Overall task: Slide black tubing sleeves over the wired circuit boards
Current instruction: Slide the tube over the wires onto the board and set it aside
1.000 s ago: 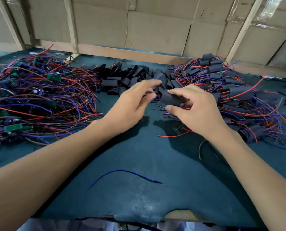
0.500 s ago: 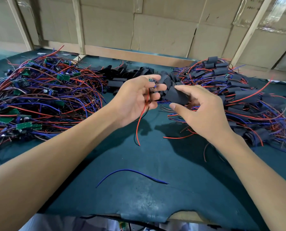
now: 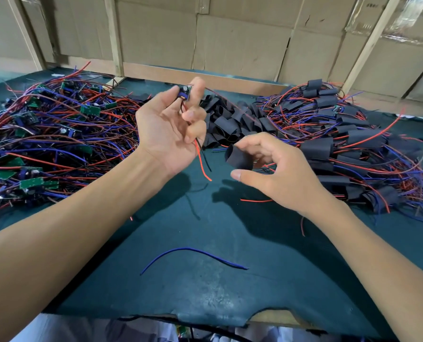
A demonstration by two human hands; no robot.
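Circuit board pinched in left hand grip, raised above bench, red and black wires dangling. Right hand gripped black sleeve just beside. Sleeve pile behind.

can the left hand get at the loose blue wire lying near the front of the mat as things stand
Probably not at once: the left hand is raised, pinching a circuit board with its wires. The loose blue wire lies bare on the mat, nothing over it.
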